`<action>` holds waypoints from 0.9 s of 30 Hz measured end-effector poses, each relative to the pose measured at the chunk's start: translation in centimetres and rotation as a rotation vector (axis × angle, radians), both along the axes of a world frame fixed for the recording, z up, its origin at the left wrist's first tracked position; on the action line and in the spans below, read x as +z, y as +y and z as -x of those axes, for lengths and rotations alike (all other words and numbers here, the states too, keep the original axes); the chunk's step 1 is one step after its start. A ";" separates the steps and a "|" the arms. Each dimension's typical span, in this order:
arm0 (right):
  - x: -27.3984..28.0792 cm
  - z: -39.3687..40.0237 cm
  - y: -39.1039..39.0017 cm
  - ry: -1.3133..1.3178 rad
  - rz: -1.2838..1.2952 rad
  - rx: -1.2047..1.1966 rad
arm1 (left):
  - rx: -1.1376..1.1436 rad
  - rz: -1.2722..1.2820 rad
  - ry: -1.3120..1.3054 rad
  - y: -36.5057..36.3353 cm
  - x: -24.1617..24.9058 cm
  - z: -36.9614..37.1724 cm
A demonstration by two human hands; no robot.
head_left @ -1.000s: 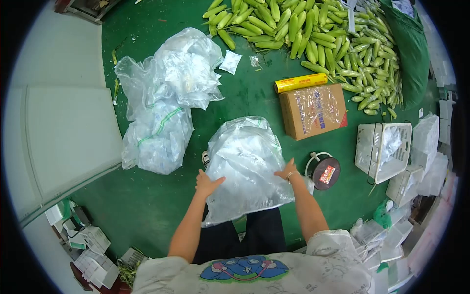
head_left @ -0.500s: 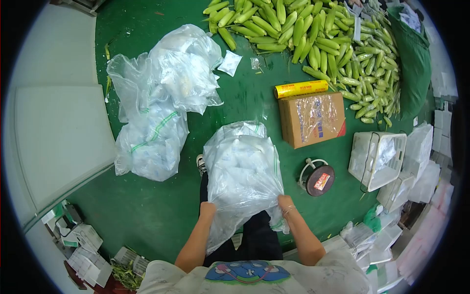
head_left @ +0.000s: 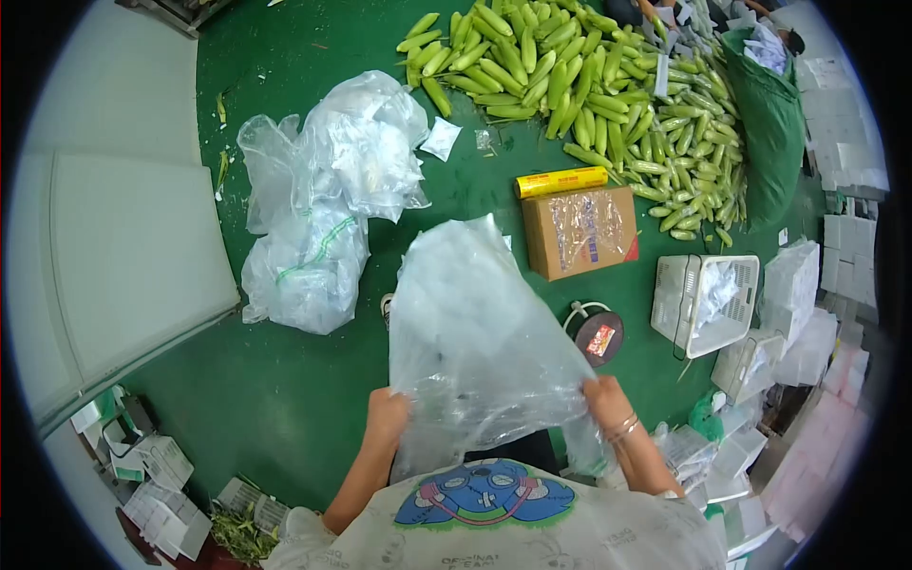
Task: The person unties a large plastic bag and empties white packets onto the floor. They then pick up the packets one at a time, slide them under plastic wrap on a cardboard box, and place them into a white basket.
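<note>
A large clear plastic bag (head_left: 475,323) with pale contents stretches between my two hands, in front of my body. My left hand (head_left: 388,414) is closed on its left edge. On the opposite edge my right hand (head_left: 606,401) grips the plastic, with a bracelet on that wrist. The bag's upper end is over the green floor and its lower part hangs over my legs. More clear bags (head_left: 318,256) with pale contents and green stripes lie on the floor to the left. A small white packet (head_left: 441,139) is beside them.
A cardboard box (head_left: 581,233) bears a yellow roll box (head_left: 562,181). Near it are a round stool (head_left: 597,337) and a white basket (head_left: 703,302). Corn cobs (head_left: 570,71) lie piled beyond, beside a green sack (head_left: 766,123). Part of another person shows at the top right.
Both hands have moved apart, the right one further right, spreading the bag wider. The bag's upper part has stretched upward into a point. The view has shifted slightly.
</note>
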State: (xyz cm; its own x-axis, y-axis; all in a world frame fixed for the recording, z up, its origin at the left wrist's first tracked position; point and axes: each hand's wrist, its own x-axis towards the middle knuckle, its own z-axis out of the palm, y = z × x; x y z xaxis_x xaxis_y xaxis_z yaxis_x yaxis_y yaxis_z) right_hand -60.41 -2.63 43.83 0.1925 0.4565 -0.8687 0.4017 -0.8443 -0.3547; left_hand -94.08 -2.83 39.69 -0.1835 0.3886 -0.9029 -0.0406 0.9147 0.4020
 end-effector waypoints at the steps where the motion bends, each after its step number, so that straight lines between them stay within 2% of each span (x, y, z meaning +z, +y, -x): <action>1: 0.4 0.4 -1.7 0.003 -0.094 -0.042 | 0.055 -0.013 -0.022 0.0 1.4 0.4; 3: -0.3 0.5 -2.2 -0.018 -0.207 -0.039 | 0.110 -0.037 -0.037 0.3 2.2 0.9; 4: 0.0 0.9 -0.6 -0.012 -0.216 -0.041 | 0.032 -0.081 -0.006 0.5 2.1 1.2; 6: 2.6 1.9 2.6 -0.015 -0.139 -0.215 | -0.052 -0.097 0.028 -0.3 2.7 1.8; 7: 4.1 2.7 4.1 -0.013 -0.130 -0.122 | -0.012 -0.114 0.019 0.2 2.3 1.9; 10: 3.4 2.6 3.8 0.041 -0.177 -0.169 | 0.021 -0.193 0.013 2.1 2.3 1.7; 11: 4.1 2.6 3.4 0.061 -0.209 -0.270 | 0.012 -0.203 0.015 2.0 2.9 1.4; 15: 4.1 1.7 2.6 0.084 -0.233 -0.271 | 0.069 -0.239 0.022 3.3 4.7 1.0; 17: 4.1 1.5 4.9 0.059 -0.242 -0.265 | -0.143 -0.316 0.095 4.2 3.5 1.0; 18: 3.5 2.1 6.0 0.021 -0.304 -0.383 | -0.145 -0.313 0.095 5.1 4.2 1.1; 20: 3.2 1.9 6.8 0.056 -0.360 -0.238 | -0.066 -0.377 0.119 7.2 5.7 1.8; 23: 2.8 3.5 6.6 0.129 -0.528 -0.173 | -0.071 -0.421 0.133 5.2 3.1 2.9; 25: 3.6 4.3 8.5 0.014 -0.430 -0.059 | -0.101 -0.432 0.246 4.4 2.4 3.2; 27: 3.3 4.5 11.6 0.034 -0.315 -0.098 | -0.060 -0.491 0.320 7.7 1.6 3.9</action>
